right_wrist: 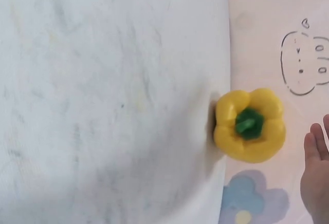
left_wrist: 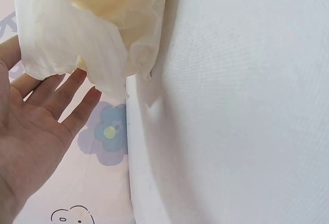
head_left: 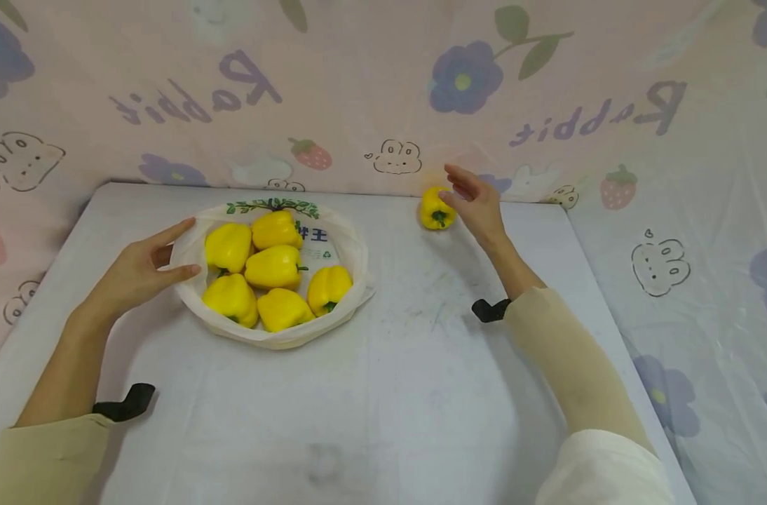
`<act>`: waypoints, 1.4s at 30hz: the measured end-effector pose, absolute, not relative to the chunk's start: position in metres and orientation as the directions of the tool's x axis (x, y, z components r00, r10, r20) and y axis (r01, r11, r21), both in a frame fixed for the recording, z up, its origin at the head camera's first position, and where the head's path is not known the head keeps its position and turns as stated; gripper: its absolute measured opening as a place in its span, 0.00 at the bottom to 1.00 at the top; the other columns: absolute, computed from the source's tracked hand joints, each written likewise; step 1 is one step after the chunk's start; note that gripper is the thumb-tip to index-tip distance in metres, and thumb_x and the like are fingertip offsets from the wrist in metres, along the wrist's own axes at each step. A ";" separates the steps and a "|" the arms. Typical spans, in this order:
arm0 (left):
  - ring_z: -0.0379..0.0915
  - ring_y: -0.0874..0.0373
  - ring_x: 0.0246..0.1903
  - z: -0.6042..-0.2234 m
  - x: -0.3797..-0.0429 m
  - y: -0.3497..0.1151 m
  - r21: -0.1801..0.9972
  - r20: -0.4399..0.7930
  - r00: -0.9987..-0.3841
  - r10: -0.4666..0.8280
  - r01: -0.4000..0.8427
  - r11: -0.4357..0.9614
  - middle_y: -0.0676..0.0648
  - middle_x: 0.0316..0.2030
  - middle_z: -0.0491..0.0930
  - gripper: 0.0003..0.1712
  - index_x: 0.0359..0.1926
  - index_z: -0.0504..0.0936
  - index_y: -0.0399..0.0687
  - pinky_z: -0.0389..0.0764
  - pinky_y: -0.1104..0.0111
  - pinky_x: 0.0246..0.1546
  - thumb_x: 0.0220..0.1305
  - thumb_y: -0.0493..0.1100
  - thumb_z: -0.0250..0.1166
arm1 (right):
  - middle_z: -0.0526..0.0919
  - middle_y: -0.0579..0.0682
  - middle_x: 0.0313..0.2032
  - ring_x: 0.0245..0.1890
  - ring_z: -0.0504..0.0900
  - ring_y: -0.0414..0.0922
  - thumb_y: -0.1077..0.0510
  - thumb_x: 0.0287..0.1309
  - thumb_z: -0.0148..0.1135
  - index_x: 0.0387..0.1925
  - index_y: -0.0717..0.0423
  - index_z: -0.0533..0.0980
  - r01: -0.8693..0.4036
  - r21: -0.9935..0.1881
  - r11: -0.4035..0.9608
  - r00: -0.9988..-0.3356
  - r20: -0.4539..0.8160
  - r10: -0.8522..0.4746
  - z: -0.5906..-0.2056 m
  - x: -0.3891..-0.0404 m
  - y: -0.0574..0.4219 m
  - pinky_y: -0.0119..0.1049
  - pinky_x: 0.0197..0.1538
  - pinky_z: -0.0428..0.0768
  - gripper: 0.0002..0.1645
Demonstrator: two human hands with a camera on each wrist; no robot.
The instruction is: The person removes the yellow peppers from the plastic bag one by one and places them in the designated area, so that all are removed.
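A white plastic bag (head_left: 276,340) with its rim rolled open stands at the left of the table, holding several yellow bell peppers (head_left: 273,267). My left hand (head_left: 137,270) rests at its left side, thumb and fingers spread along the rim. In the left wrist view, the extended fingers (left_wrist: 77,111) of that hand meet the bag's outer wall (left_wrist: 56,29). A single yellow bell pepper (head_left: 437,208) sits at the table's back edge, its green stem (right_wrist: 249,124) showing in the right wrist view. Beside this pepper, my right hand (head_left: 478,207) is held with fingers extended.
The white table (head_left: 390,393) ends at the back against a hanging sheet (head_left: 358,84) printed with flowers and rabbits. More of the printed sheet hangs along the right side. A black wrist mount (head_left: 489,310) juts from my right sleeve, another (head_left: 127,403) from the left.
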State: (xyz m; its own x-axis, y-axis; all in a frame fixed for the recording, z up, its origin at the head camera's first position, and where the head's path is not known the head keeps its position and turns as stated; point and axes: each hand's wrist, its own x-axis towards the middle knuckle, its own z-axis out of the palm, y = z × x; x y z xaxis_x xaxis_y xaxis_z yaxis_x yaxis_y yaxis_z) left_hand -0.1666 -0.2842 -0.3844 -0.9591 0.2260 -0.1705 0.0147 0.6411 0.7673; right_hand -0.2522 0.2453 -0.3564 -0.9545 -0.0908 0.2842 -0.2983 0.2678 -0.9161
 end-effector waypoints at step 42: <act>0.62 0.33 0.65 -0.383 -0.166 -0.283 0.769 -0.164 -0.960 0.228 0.021 0.639 0.31 0.72 0.57 0.50 0.79 0.47 0.67 0.67 0.92 0.38 0.65 0.52 0.68 | 0.76 0.56 0.62 0.59 0.78 0.52 0.66 0.57 0.70 0.64 0.61 0.72 -0.418 -0.890 0.181 -0.782 0.251 -0.570 -0.344 -0.208 0.163 0.41 0.62 0.76 0.32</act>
State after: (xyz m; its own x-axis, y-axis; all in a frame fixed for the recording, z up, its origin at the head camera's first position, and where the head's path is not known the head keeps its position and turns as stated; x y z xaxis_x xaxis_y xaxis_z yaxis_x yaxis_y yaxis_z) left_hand -0.1662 -0.2832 -0.3825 -0.9598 0.2282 -0.1636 0.0207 0.6385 0.7693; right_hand -0.2078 0.1626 -0.3440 -0.7821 -0.5703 0.2509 -0.4177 0.1811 -0.8904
